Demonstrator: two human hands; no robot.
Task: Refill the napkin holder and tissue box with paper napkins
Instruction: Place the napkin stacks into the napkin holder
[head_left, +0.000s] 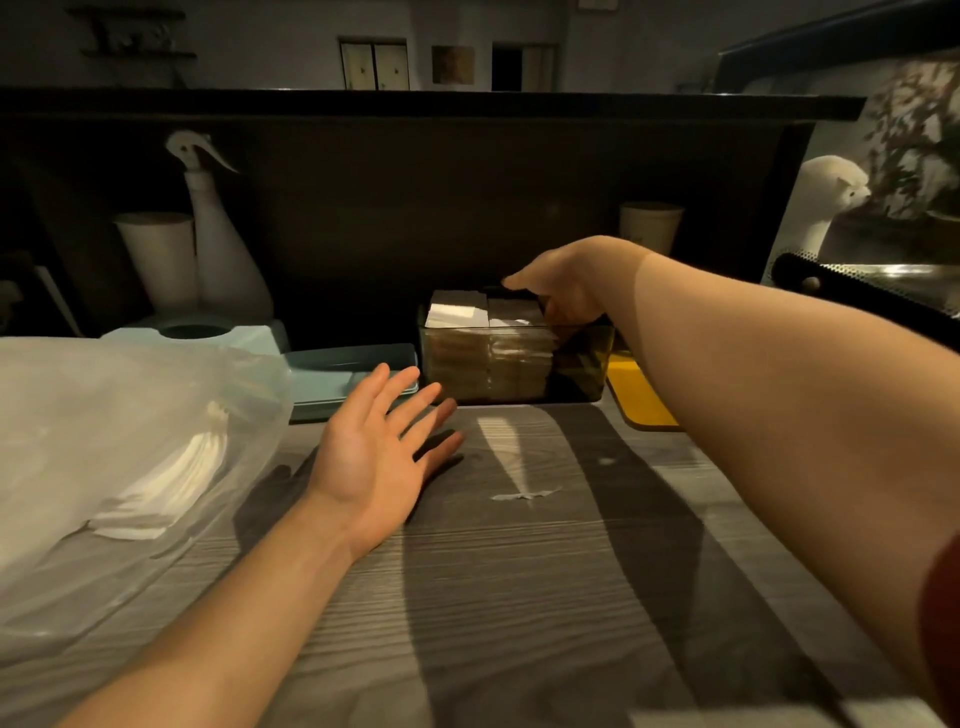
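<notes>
- The tabletop is grey laminate with a straight wood-grain pattern, crossed by long arm shadows.
- At its far edge, against a dark back panel, stands the napkin holder, a clear rectangular box with smooth, glossy walls. Its left and middle parts are packed with flat stacks of folded paper napkins, white on top and tan through the tinted wall; the right end looks dark.
- The right hand reaches over the holder's far right top edge, fingers curled down onto the stack and rim; whether the grip actually closes on a napkin cannot be told.
- The left hand hovers palm-up near the holder's front left corner, fingers spread and straight, the grip empty.
- Along the left edge lies a crinkled, translucent plastic bag with a fanned pile of white napkins inside.
- Behind the bag sits a pale blue, rounded tissue box with an oval opening, and beside it a flat teal tray.
- A white spray bottle and a matte white cylinder stand in the far left corner.
- A yellow mat lies right of the holder.
</notes>
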